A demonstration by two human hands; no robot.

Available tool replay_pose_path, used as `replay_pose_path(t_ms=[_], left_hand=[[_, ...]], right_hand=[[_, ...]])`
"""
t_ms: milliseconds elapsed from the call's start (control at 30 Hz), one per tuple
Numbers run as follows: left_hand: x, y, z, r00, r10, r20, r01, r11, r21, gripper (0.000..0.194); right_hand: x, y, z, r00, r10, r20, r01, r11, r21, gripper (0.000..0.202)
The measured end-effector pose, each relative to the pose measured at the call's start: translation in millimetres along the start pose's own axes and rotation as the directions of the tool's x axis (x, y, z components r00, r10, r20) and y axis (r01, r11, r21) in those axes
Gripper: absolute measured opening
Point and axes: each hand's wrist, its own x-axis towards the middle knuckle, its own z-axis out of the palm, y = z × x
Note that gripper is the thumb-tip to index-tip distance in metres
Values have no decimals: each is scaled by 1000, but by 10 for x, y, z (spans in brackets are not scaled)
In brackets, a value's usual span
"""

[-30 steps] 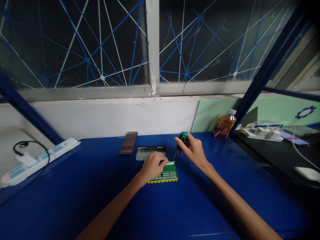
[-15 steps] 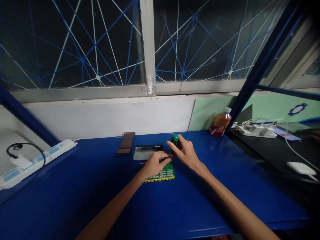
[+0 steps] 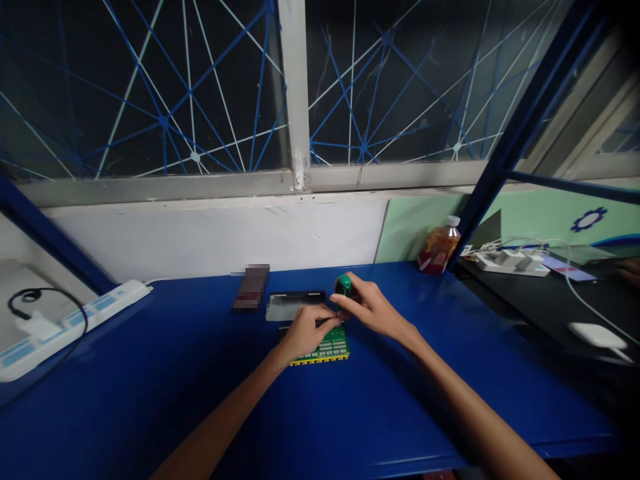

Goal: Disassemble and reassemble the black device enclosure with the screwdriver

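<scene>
On the blue desk lies a green circuit board [image 3: 334,347] with rows of pale parts and a yellow front edge. My right hand [image 3: 375,305] grips a screwdriver [image 3: 344,285] by its green and black handle, holding it nearly upright with its shaft pointing down at the board's back right corner. Over the board's left part is my left hand [image 3: 309,331], thumb and fingers pinched together beside the screwdriver's tip. What those fingers hold is too small to make out. Just behind the board sits a shallow black and grey case [image 3: 289,307].
A dark, pixelated flat object [image 3: 254,283] lies behind and left of the case. A white power strip [image 3: 107,303] is at the far left. A drink bottle [image 3: 443,243] stands at the back right, near another power strip [image 3: 517,263] and a white charger [image 3: 597,335] on a black surface.
The screwdriver's handle has shifted slightly left and down, and my right hand has turned a little with it. My left hand stays at the same corner of the board.
</scene>
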Motion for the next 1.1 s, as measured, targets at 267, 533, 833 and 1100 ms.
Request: replay_pose_path(t_ms=[267,533,833,1100], left_hand=[[-31,34,-12,1000,0,0,0,998,57,19],[-28,36,-37,999,50,6,-50,999,15,19],[-27,-55,18,997,42,-66,-39,998,48,13],[-34,-46,23,996,25,-88,-17,996,93,13]], right_hand=[[7,5,-5,998,16,59,-26,985,172,25],[-18,70,66,997,47,59,-64,939,338,26],[-78,174,173,989,128,-77,-105,963,248,28],[-81,190,169,988,106,-115,-77,970,229,27]])
